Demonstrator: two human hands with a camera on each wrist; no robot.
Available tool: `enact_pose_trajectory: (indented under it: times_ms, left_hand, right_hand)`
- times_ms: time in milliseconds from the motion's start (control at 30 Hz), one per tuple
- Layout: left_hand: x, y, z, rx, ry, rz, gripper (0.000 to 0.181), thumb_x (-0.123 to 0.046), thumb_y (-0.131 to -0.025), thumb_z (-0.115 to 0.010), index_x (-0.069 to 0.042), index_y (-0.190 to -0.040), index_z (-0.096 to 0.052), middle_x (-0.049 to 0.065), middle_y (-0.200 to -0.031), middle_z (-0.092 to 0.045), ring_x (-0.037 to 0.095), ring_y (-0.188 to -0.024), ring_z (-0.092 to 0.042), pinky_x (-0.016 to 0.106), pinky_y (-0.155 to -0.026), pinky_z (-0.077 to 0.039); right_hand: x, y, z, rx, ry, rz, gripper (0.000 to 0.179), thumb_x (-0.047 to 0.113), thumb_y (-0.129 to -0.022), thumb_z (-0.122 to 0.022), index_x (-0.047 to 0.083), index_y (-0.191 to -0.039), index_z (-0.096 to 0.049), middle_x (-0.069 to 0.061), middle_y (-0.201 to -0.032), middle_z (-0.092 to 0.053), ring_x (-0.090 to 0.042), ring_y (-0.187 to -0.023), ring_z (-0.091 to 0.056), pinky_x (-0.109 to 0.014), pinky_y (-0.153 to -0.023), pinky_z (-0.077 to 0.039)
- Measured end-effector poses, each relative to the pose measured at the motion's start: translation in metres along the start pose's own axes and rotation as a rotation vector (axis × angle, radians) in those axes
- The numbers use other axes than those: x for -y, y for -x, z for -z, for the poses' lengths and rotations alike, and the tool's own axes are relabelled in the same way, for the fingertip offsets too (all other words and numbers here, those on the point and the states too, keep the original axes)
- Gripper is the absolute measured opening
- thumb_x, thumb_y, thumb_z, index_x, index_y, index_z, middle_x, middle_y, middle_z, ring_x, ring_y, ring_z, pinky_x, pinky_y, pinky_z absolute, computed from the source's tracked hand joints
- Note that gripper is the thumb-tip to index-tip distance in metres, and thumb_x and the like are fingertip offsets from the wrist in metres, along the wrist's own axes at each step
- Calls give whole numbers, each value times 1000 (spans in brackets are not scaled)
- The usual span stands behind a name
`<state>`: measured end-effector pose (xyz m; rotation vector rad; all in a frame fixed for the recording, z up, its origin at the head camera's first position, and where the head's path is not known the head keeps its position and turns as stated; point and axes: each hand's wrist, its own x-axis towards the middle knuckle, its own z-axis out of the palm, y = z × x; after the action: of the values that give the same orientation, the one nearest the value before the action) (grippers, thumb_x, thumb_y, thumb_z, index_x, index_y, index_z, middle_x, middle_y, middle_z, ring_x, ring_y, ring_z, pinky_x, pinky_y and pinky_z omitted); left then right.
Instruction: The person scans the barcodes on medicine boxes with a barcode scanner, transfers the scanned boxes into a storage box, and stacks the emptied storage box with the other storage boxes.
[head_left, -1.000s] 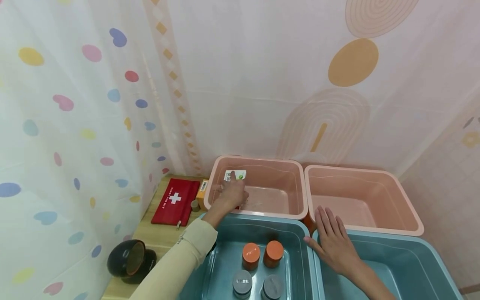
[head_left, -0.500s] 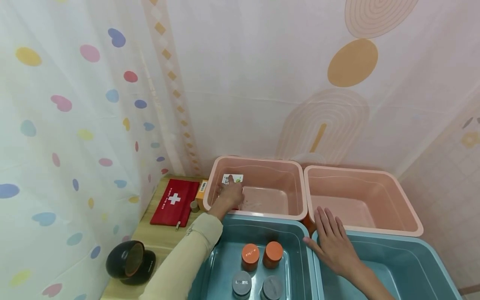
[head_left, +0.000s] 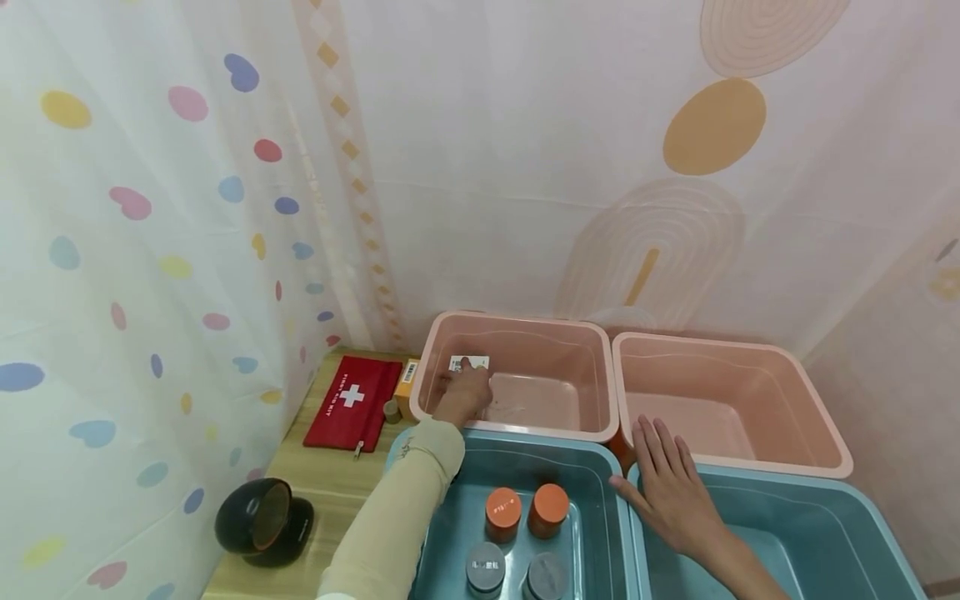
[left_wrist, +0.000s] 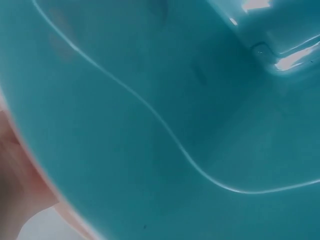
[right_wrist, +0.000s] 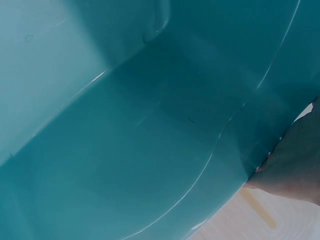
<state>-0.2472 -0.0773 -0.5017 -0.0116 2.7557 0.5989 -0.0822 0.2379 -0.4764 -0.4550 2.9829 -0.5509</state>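
My left hand (head_left: 467, 393) reaches into the left pink bin (head_left: 525, 319) and holds a small white box with a printed label (head_left: 480, 362) low near its left side. The hand covers most of the box. My right hand (head_left: 670, 493) rests with fingers extended on the rim of the right blue bin (head_left: 810, 481), near the corner beside the left blue bin (head_left: 547, 446). Both wrist views mostly show blue bin walls; part of the left hand (left_wrist: 22, 185) and part of the right hand (right_wrist: 292, 162) appear at their edges.
Two orange-lidded jars (head_left: 503, 507) and two grey-lidded jars (head_left: 485, 567) stand in the left blue bin. On the wooden surface (head_left: 345, 475) are a red first aid pouch (head_left: 352, 404), an orange box (head_left: 406, 387) and black bowls (head_left: 258, 521). A right pink bin (head_left: 727, 340) stands behind.
My left hand has gone lower into the left pink bin with the white box, and the sleeve has come forward and right. My right hand has stayed on the rim.
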Motion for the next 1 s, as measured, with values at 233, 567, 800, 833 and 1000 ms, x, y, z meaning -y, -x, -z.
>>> enact_pose_trajectory:
  times_ms: [233,567,800,833,1000]
  left_hand:
    - [-2,11,1,3,-17,15,48,-8,-113,-53,-8,-161,-56,32,-171,-34,50,-145,-44,68,-114,-49]
    - [-1,21,5,-42,-39,-19,46,-14,-113,-57,-14,-159,-60,22,-177,-31,50,-156,-30,69,-126,-30]
    - [30,-30,-27,-130,-10,-106,27,-20,-110,-61,-3,-102,-80,17,-118,-74,35,-108,-65,55,-105,-53]
    - [37,-40,-33,-141,-10,-132,30,-21,-110,-61,-6,-90,-76,13,-102,-74,30,-94,-67,48,-92,-59]
    - [51,-60,-43,-186,39,-350,41,-20,-111,-57,-18,-70,-60,-3,-60,-52,13,-53,-53,29,-51,-45]
  right_hand:
    - [0,1,1,2,-3,3,94,54,-109,-61,-10,-169,-25,-29,-179,-19,-53,-166,-13,-63,-136,-4]
    - [1,1,-1,-6,-2,13,95,55,-109,-60,-9,-169,-25,-28,-180,-19,-53,-166,-14,-62,-137,-2]
    - [2,1,-1,-13,-8,21,95,54,-108,-61,-9,-169,-25,-29,-179,-19,-53,-166,-13,-58,-137,4]
    - [2,1,-1,-13,-7,21,95,54,-108,-61,-9,-169,-25,-29,-179,-19,-53,-166,-13,-58,-137,4]
    - [2,1,-1,-17,4,18,94,52,-108,-62,-9,-169,-27,-29,-179,-20,-53,-166,-14,-62,-137,-2]
